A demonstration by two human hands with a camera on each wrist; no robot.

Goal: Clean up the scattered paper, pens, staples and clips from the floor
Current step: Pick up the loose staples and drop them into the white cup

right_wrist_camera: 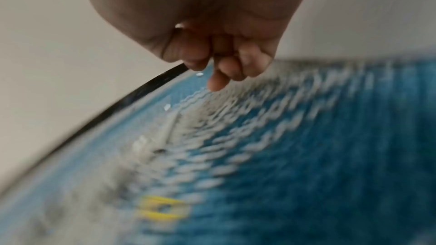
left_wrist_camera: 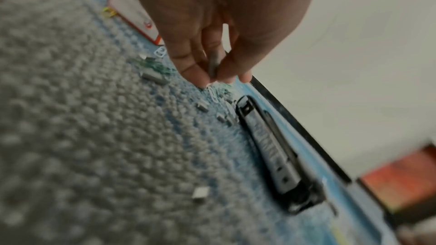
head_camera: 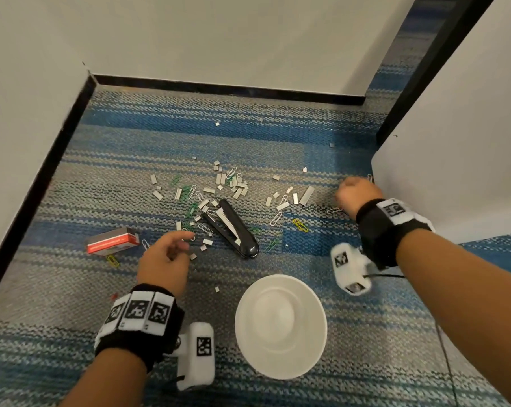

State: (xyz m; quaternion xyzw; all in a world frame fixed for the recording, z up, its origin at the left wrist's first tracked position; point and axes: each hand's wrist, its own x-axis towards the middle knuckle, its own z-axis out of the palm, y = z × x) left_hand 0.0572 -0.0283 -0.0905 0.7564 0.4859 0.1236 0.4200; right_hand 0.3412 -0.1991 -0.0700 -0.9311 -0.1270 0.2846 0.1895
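Note:
Silver staple strips (head_camera: 306, 195) and coloured paper clips (head_camera: 300, 225) lie scattered over the striped carpet around an open black stapler (head_camera: 230, 227). My left hand (head_camera: 186, 240) hovers low just left of the stapler. In the left wrist view its thumb and fingers (left_wrist_camera: 213, 79) pinch a grey staple strip (left_wrist_camera: 213, 64), and a white paper clip (left_wrist_camera: 213, 94) lies right at the fingertips. My right hand (head_camera: 344, 190) is curled into a fist at the foot of the right wall panel. In the blurred right wrist view one fingertip (right_wrist_camera: 217, 85) points down at the carpet; nothing shows in its grip.
A white bowl (head_camera: 280, 326) sits on the carpet between my forearms. A red staple box (head_camera: 113, 240) lies left of my left hand, with a yellow clip (head_camera: 112, 260) beside it. Walls with black skirting (head_camera: 228, 89) close the space at left, back and right.

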